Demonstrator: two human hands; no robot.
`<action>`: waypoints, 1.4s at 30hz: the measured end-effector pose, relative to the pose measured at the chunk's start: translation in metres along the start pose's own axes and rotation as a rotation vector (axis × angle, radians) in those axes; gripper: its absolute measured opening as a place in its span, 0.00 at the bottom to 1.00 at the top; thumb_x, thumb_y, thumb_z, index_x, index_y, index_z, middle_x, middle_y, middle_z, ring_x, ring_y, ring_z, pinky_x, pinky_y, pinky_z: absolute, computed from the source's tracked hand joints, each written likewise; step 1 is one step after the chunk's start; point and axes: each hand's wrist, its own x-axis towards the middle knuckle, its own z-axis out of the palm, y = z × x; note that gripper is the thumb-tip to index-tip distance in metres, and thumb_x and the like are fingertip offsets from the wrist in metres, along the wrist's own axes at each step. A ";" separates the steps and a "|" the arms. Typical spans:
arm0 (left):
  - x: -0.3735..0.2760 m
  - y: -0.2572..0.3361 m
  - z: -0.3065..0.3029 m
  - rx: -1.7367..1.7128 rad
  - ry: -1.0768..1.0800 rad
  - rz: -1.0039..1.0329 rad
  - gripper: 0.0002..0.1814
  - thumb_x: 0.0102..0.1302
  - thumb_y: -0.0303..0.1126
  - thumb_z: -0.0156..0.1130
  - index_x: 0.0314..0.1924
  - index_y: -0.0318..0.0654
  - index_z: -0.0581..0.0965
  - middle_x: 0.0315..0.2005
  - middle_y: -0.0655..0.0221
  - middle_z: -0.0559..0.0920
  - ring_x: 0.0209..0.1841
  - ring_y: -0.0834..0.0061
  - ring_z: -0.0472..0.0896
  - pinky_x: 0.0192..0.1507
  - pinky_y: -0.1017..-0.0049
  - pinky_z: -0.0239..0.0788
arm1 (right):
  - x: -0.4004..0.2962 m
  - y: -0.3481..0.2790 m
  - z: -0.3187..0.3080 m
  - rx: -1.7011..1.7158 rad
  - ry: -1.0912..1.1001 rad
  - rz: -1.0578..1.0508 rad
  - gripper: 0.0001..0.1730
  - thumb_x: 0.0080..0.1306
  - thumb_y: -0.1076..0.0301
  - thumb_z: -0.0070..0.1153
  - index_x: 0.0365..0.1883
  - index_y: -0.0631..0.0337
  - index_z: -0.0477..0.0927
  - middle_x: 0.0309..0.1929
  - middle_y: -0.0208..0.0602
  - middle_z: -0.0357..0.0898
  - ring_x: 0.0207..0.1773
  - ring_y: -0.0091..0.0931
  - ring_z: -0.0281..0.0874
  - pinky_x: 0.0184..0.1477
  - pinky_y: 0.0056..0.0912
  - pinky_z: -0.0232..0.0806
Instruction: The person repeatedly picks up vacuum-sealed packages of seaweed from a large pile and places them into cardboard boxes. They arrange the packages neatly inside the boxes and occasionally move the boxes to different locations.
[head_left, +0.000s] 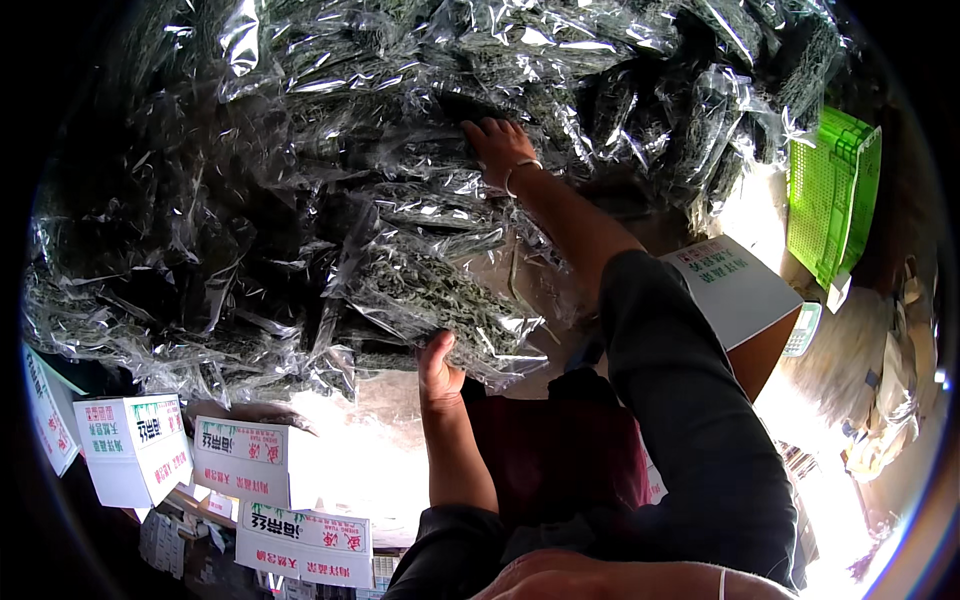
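My left hand (440, 367) grips the near edge of a clear plastic bag (442, 300) filled with dark green dried shreds. Its thumb lies over the film, and its other fingers are hidden beneath. Farther off, my right hand (501, 150), with a pale bracelet at the wrist, rests palm down and fingers spread on the bags. Whether it presses on or grips one, I cannot tell. A large heap of similar shiny bags (420, 67) spreads across the far side and to the left.
White printed cartons (240, 457) stand at lower left. Beside my right arm is another carton (735, 285), with a calculator (802, 328) next to it. A green perforated plastic crate (832, 195) leans at the right. Strong glare washes out parts of the floor.
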 end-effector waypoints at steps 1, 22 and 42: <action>-0.002 0.000 -0.002 -0.034 -0.020 0.000 0.28 0.49 0.33 0.59 0.52 0.32 0.68 0.47 0.64 0.74 0.50 0.65 0.72 0.53 0.64 0.63 | 0.001 -0.001 -0.001 0.091 -0.082 0.012 0.38 0.45 0.66 0.59 0.58 0.49 0.61 0.51 0.42 0.67 0.54 0.41 0.65 0.55 0.41 0.59; -0.007 0.023 0.005 -0.307 -0.077 0.173 0.33 0.54 0.48 0.59 0.57 0.40 0.65 0.55 0.65 0.68 0.57 0.62 0.65 0.59 0.58 0.58 | -0.068 -0.062 0.051 0.777 -0.043 0.172 0.29 0.55 0.47 0.53 0.50 0.54 0.70 0.44 0.41 0.74 0.44 0.38 0.73 0.46 0.38 0.65; -0.016 0.014 -0.010 0.028 -0.189 0.153 0.42 0.47 0.58 0.62 0.59 0.44 0.63 0.56 0.69 0.67 0.58 0.67 0.64 0.59 0.62 0.59 | -0.112 -0.102 0.001 1.058 -0.522 -0.062 0.33 0.56 0.48 0.54 0.55 0.55 0.66 0.46 0.46 0.74 0.50 0.40 0.72 0.52 0.37 0.63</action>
